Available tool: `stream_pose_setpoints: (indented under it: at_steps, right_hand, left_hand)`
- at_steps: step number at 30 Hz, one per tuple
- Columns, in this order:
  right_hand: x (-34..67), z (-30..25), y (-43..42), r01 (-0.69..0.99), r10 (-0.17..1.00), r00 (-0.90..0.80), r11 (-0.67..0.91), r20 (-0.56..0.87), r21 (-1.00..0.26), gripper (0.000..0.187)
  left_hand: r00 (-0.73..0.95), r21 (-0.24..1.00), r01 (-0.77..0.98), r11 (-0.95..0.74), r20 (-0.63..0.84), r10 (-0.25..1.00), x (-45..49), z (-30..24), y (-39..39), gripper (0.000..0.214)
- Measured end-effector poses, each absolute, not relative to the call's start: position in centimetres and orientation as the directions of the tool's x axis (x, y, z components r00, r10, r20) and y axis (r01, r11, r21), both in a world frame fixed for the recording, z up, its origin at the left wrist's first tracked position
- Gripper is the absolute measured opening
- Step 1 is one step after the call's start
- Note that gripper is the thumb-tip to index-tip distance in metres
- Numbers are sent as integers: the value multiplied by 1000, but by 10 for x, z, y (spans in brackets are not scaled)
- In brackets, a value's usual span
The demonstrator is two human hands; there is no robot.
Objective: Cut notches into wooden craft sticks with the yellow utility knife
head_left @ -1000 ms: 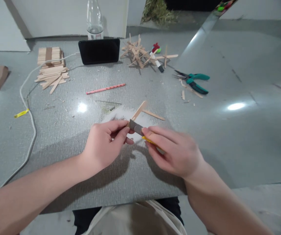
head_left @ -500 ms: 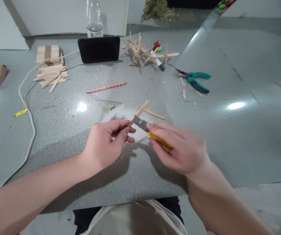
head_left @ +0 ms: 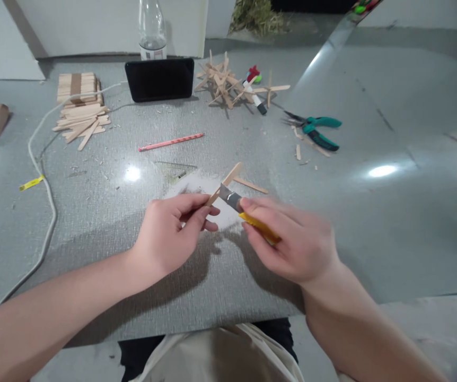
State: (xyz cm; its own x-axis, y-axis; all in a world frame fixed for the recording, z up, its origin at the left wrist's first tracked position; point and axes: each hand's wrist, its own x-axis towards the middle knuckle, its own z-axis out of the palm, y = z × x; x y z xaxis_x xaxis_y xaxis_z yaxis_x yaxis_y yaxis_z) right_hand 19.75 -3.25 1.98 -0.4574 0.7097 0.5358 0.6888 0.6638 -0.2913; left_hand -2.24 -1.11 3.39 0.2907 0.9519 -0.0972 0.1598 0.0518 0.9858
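Observation:
My left hand [head_left: 173, 236] pinches the near end of a wooden craft stick [head_left: 228, 179] that points up and to the right over the table. My right hand [head_left: 292, 241] grips a yellow utility knife [head_left: 252, 218]; its grey blade rests against the stick near the middle. A second thin stick [head_left: 252, 185] lies on the table just behind. White shavings or dust [head_left: 196, 188] cover the mat under the stick.
A pink pencil [head_left: 172, 142] and clear set square [head_left: 175, 171] lie ahead. Stacked and loose sticks [head_left: 79, 106] sit far left by a white cable [head_left: 41, 159]. A phone [head_left: 159, 79], bottle [head_left: 152, 29], stick model [head_left: 222, 82], marker [head_left: 254, 98] and teal pliers [head_left: 316, 130] lie farther back.
My right hand slid the knife blade up the stick, from close to my left fingers toward the stick's middle. My left hand kept its hold in place.

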Motion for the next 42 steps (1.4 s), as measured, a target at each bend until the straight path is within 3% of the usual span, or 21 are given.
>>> stream_pose_setpoints:
  at_steps: [28, 42]
  right_hand:
    - [196, 19, -34, 672, 726, -447, 658, 523, -340, 39]
    - [196, 20, -36, 668, 723, -472, 667, 505, -330, 31]
  left_hand:
    - [292, 990, 122, 75, -108, 950, -25, 30, -11, 20]
    - [257, 993, 105, 46, -71, 964, -26, 25, -11, 20]
